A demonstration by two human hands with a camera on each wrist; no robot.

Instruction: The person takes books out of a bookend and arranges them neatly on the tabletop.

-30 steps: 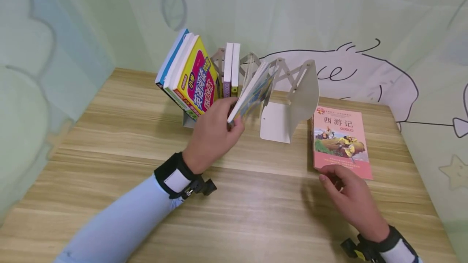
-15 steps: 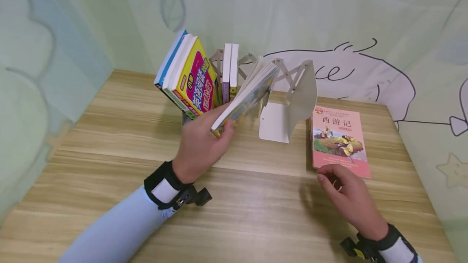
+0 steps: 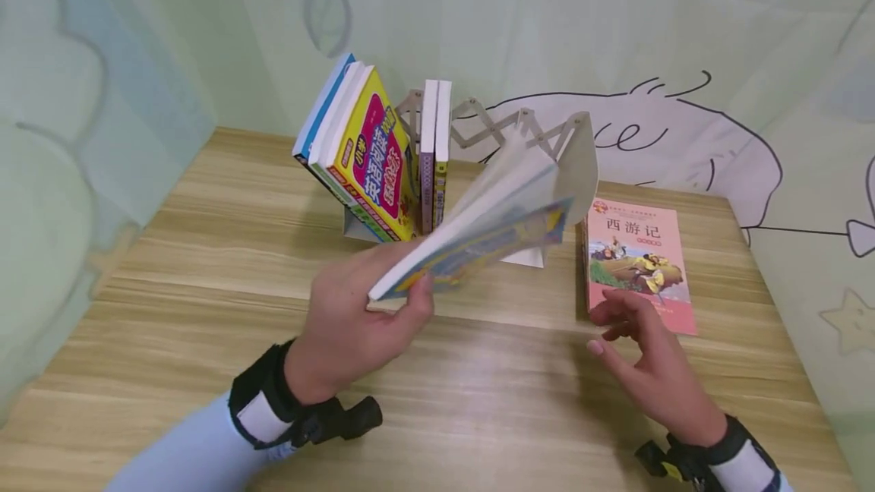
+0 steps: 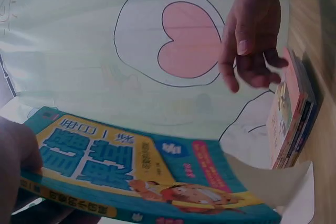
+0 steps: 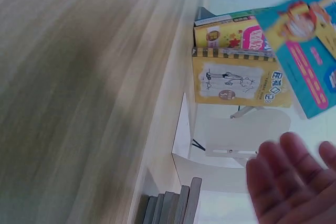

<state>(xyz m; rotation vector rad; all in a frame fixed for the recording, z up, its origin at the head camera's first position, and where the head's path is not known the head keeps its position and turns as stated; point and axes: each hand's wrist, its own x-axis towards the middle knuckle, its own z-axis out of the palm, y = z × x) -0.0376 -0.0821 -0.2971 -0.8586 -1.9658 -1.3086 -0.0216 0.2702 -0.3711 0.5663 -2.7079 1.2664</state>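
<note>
from my end, l side first: a yellow bk (image 3: 372, 146) leans w/ others at the l end of the beige rack (image 3: 579, 162). in front, my l hand (image 3: 352, 317) grips the near end of a teal bk (image 3: 478, 245), thumb on cover. nxt, 2 bks (image 3: 443, 124) stand upright. the teal bk tilts midair before the rack. far r, my r hand (image 3: 659, 374) holds nothing, fingers loosely bent, nr a pile topped by a pink bk (image 3: 636, 238).
</note>
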